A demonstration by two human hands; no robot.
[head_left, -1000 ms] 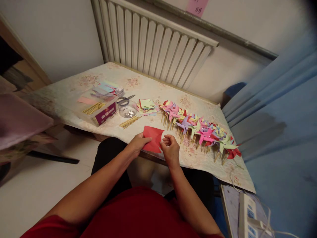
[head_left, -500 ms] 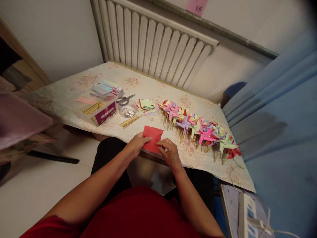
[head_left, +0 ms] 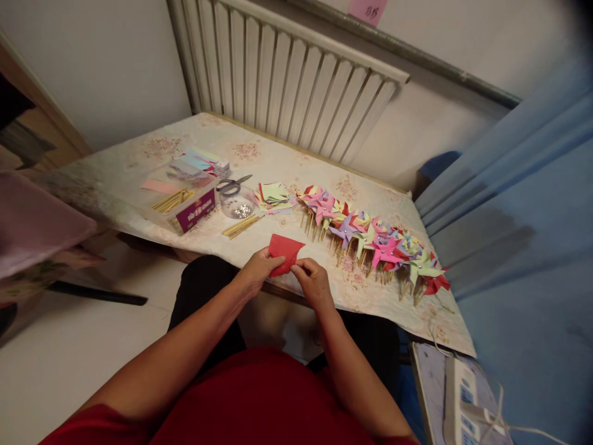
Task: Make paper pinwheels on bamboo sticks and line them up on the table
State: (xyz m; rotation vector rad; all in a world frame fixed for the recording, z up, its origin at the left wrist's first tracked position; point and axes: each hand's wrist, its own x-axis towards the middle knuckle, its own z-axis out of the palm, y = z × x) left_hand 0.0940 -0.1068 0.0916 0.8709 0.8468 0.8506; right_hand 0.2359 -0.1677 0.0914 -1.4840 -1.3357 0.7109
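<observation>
Over the table's front edge I hold a red sheet of paper [head_left: 284, 248]. My left hand [head_left: 260, 267] is closed on its left side, the thumb lying across the front. My right hand [head_left: 313, 277] pinches the paper's lower right part between thumb and fingertips. That side of the paper looks bent in toward the middle. Just beyond lie some thin wooden sticks [head_left: 242, 227] and a clear round dish [head_left: 237, 204] with small shiny pieces. Scissors [head_left: 233, 185] rest across the dish's rim. A stack of coloured paper [head_left: 273, 193] sits to its right.
Several finished paper pinwheels [head_left: 345, 232] on sticks lie in a long row at the right. A plastic box [head_left: 197, 210] with sticks stands at the left, near more coloured paper [head_left: 199, 159]. A radiator [head_left: 282, 80] lines the wall; a power strip [head_left: 466, 395] lies lower right.
The lower right part of the red paper has been drawn inward, so less of the sheet shows. My right hand has shifted slightly with it; my left hand keeps its hold.
</observation>
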